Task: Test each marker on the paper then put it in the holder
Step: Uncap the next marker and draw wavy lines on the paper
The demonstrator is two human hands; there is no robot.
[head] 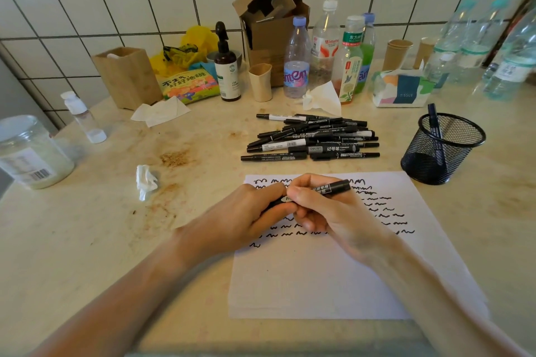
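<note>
The marker [324, 190] is held up over the top left part of the paper [319, 275], gripped at both ends: the right hand [327, 211] is wrapped round the barrel, the left hand [255, 217] is curled round the other end where the cap or tip would be, though that end is hidden by the fingers so it can't be told if it's being pulled off or pushed on. It's judged to be a light, stiff plastic stick, a bit slick on the barrel, so it's best pinched mid-barrel, with the cap end taken firmly since caps usually snap. Not fragile, though an uncapped tip will stain skin and the desk.

The paper's upper half is already filled with squiggle rows. Just beyond its far edge a pile of markers [313, 139] is stacked, untested by the look of it. Toward the desk's right edge the mesh holder [443, 148] is stood, with what looks like one marker inside
</note>
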